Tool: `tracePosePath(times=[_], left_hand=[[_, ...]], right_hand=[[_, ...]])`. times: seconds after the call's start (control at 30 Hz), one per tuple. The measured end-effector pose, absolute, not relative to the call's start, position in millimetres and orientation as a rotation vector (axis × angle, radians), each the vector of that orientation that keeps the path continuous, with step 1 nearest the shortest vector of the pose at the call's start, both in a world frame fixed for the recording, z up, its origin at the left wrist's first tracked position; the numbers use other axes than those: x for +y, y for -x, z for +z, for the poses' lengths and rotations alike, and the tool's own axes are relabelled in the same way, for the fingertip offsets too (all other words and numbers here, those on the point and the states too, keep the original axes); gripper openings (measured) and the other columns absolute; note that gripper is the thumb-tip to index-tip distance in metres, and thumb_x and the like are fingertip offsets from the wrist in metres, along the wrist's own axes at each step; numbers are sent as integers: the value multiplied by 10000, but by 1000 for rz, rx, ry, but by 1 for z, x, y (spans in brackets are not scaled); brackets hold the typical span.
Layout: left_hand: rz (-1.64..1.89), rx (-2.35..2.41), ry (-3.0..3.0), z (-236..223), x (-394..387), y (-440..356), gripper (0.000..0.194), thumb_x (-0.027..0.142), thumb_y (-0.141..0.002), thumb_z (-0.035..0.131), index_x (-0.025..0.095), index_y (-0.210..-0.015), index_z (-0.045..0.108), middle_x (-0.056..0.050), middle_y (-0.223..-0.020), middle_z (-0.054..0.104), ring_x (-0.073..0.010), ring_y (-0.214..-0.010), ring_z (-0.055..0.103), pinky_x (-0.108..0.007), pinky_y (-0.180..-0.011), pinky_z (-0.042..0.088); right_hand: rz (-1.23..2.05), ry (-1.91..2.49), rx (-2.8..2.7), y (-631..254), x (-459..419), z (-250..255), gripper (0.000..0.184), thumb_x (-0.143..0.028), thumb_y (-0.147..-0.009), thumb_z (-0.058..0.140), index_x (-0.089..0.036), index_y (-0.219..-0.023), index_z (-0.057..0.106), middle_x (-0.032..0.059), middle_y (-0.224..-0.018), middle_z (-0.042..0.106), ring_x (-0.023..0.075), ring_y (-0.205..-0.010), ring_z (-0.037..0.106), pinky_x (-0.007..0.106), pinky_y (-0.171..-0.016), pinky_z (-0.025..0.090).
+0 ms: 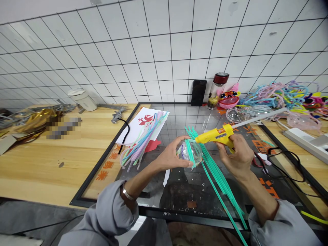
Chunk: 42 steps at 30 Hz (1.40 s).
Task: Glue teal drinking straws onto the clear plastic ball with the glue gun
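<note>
My left hand (171, 154) is closed around a clear plastic ball (197, 153) with a green band of strips (190, 152) across it. My right hand (238, 154) grips a yellow hot glue gun (214, 136) by its handle. A long whitish glue stick (260, 118) juts from the gun's rear. The gun's nozzle is at the upper end of the green band; whether it touches cannot be made out. Beneath and to the right of the ball, a bundle of green pipe cleaners (217, 174) lies slanting over the glass.
Pastel pipe cleaners (143, 140) lie on white paper (128, 130) left of the ball. A phone (199, 93) and a glass bottle (216, 90) stand by the tiled wall. Tangled colourful pipe cleaners (279, 94), a power strip (307, 138) and black cord (287, 167) are at right.
</note>
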<state>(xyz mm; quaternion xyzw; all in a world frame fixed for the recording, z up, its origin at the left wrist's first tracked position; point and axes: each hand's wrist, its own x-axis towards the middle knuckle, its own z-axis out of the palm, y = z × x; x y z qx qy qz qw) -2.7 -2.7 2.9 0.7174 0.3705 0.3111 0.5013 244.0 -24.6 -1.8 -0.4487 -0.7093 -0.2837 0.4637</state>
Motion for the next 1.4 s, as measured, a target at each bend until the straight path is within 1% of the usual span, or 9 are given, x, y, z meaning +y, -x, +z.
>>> tracePosePath(times=[0.2, 0.5, 0.77, 0.9, 0.97, 1.17, 1.4], left_hand=[[745, 896, -1739, 3, -2, 3, 851, 275, -589, 842, 175, -1342, 460, -117, -1345, 545, -312, -1227, 541, -425, -1061, 419], [729, 920, -1729, 5, -3, 2, 858, 286, -586, 837, 176, -1348, 459, -115, -1334, 542, -303, -1180, 559, -416, -1014, 448], [733, 923, -1723, 8, -4, 2, 848, 273, -569, 838, 187, -1330, 473, -108, -1357, 538, -311, -1228, 533, -446, -1070, 406], [745, 913, -1725, 6, -3, 2, 851, 270, -566, 842, 185, -1329, 474, -109, -1366, 535, -311, -1241, 527, -459, -1093, 390], [746, 910, -1729, 5, -3, 2, 850, 270, -570, 844, 192, -1332, 475, -105, -1366, 536, -310, -1240, 530, -458, -1094, 390], [728, 924, -1700, 5, -3, 2, 895, 309, -562, 858, 180, -1353, 461, -117, -1354, 535, -317, -1224, 533, -454, -1062, 416], [735, 921, -1728, 5, -2, 2, 877, 292, -565, 847, 180, -1346, 465, -112, -1363, 529, -308, -1228, 527, -432, -1065, 408]], right_hand=[[-703, 1115, -1735, -244, -25, -3, 224, -230, -842, 670, -211, -978, 493, 39, -814, 606, 187, -737, 603, 288, -595, 462], [-685, 1104, -1742, -243, -25, -1, 221, -210, -833, 673, -198, -970, 500, 40, -801, 601, 185, -722, 592, 286, -586, 442], [-685, 1132, -1726, -244, -25, -2, 197, -229, -841, 658, -215, -962, 503, 26, -791, 602, 183, -707, 592, 298, -580, 427], [-706, 1160, -1716, -245, -25, -4, 193, -254, -851, 649, -218, -972, 503, 37, -806, 622, 193, -731, 606, 310, -603, 449], [-707, 1162, -1718, -245, -25, -5, 198, -259, -853, 649, -217, -978, 501, 41, -815, 625, 195, -743, 609, 311, -611, 455], [-719, 1113, -1739, -244, -25, -2, 215, -224, -846, 660, -207, -984, 497, 32, -793, 601, 182, -712, 593, 291, -568, 430], [-715, 1121, -1724, -245, -24, -3, 206, -238, -845, 653, -213, -983, 503, 29, -794, 608, 187, -712, 603, 298, -570, 431]])
